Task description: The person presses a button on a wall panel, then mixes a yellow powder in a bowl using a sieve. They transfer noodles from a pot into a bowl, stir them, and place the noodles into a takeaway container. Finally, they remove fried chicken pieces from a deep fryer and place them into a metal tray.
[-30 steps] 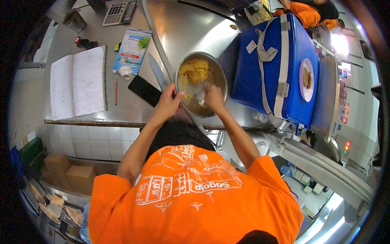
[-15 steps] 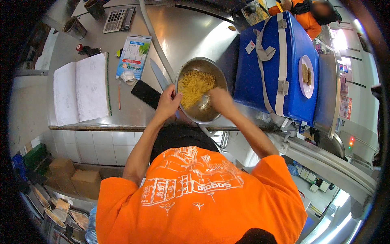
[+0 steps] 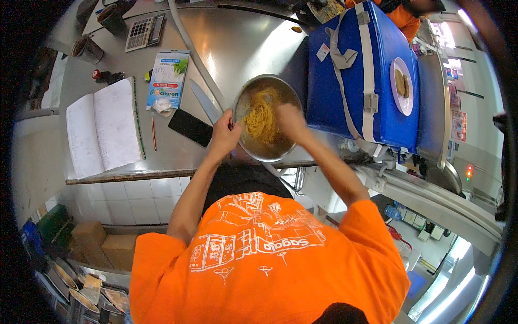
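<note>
A round steel mixing bowl (image 3: 249,149) of yellow noodles (image 3: 261,120) stands near the front edge of the metal table. My left hand (image 3: 225,131) grips the bowl's left rim, thumb on the near side. Inside the right part of the bowl, over the noodles, is my right hand (image 3: 293,123), closed and smeared by motion; what it holds is hidden. The noodles look swirled and blurred. Just left of the bowl lies a knife (image 3: 204,100), its blade pointing away from me, and beside it a dark phone (image 3: 190,128).
A large blue cooler box (image 3: 345,70) with pale straps stands close on the right, a white plate (image 3: 395,88) against its side. Leftward lie a glove packet (image 3: 167,75), a pencil (image 3: 154,135), an open notebook (image 3: 102,127) and a calculator (image 3: 144,33). Another person (image 3: 404,24) is far right.
My right hand has shifted slightly up and left within the bowl, and the noodles are gathered into a swirl. My left hand stays on the rim. The whole view has tilted a little.
</note>
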A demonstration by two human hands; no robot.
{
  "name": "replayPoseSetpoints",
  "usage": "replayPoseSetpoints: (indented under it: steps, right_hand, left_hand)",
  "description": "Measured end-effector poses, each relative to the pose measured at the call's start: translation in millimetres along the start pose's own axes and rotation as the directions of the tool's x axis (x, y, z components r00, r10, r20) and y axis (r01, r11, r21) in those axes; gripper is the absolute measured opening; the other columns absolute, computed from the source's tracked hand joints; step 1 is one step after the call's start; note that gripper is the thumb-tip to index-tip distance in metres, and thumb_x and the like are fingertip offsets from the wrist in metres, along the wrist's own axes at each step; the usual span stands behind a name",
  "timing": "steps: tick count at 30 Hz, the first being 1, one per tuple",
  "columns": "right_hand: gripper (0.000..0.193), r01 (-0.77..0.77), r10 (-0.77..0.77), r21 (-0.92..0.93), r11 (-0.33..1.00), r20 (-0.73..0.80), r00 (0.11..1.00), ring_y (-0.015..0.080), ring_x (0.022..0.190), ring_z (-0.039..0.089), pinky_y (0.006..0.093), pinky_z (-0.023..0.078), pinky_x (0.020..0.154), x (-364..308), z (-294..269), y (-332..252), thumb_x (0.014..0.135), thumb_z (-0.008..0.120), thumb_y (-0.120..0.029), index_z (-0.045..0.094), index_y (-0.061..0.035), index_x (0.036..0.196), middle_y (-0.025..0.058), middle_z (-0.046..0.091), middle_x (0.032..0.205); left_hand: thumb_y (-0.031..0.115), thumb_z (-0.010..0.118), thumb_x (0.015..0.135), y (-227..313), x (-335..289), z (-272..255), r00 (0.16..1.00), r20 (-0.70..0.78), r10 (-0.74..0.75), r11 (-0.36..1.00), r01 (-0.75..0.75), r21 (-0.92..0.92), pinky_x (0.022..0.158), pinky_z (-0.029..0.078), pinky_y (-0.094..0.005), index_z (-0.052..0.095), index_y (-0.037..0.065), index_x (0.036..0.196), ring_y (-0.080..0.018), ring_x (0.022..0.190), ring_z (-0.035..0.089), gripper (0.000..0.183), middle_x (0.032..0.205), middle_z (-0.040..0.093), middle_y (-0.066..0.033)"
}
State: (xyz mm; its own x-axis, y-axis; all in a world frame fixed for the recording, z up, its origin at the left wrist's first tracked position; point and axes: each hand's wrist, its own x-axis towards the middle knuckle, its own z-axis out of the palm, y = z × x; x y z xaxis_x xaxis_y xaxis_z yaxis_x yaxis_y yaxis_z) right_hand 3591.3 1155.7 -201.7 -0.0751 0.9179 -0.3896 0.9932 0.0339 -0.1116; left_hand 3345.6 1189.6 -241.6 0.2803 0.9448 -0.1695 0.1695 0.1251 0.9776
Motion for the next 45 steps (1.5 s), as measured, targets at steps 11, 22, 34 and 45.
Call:
replayPoseSetpoints:
  steps: [11,22,34,45]
  right_hand:
    - [0.018,0.396,-0.394,-0.021,0.918,0.058,0.917,0.0371,0.082,0.073,0.0491,0.059,0.066,12.9,10.8,32.2,0.090,0.061,-0.015,0.070,-0.0074,0.103,0.0158,0.072,0.093]
    - [0.018,0.054,-0.061,0.035,0.998,0.268,0.961,0.0404,0.086,0.073,0.0554,0.056,0.073,-52.7,52.2,64.5,0.086,0.060,-0.006,0.072,0.0001,0.096,0.0233,0.072,0.097]
    - [0.021,-0.001,0.000,0.030,1.000,0.011,1.000,0.0406,0.082,0.073,0.0522,0.060,0.069,-39.0,-38.3,45.3,0.087,0.058,-0.011,0.074,-0.0007,0.097,0.0218,0.072,0.084]
    - [0.020,-0.085,0.100,-0.119,0.989,0.120,0.988,0.0377,0.085,0.075,0.0490,0.061,0.072,-38.6,-18.9,48.3,0.091,0.058,-0.014,0.076,-0.0056,0.093,0.0175,0.075,0.093]
  left_hand:
    - [0.012,0.061,0.085,25.0,25.6,-7.6,0.975,0.219,-0.038,0.991,0.008,0.134,0.064,0.043,-0.0349,0.056,0.000,0.095,-0.0161,0.067,0.046,0.017,0.072,0.048,-0.0087]
    - [0.009,0.063,0.088,-0.6,-1.4,10.7,0.997,-0.071,-0.006,0.991,0.015,0.132,0.057,0.038,-0.0312,0.047,0.000,0.084,-0.0114,0.062,0.041,0.018,0.065,0.041,-0.0053]
    - [0.009,0.060,0.085,42.8,21.9,19.9,0.999,0.006,0.044,0.987,-0.044,0.158,0.059,0.038,-0.0340,0.046,0.000,0.083,-0.0132,0.066,0.038,0.017,0.068,0.037,-0.0055]
    - [0.008,0.060,0.084,41.2,15.9,10.6,0.998,-0.032,0.050,0.996,-0.047,0.078,0.059,0.036,-0.0327,0.045,0.001,0.082,-0.0128,0.067,0.037,0.017,0.071,0.036,-0.0028]
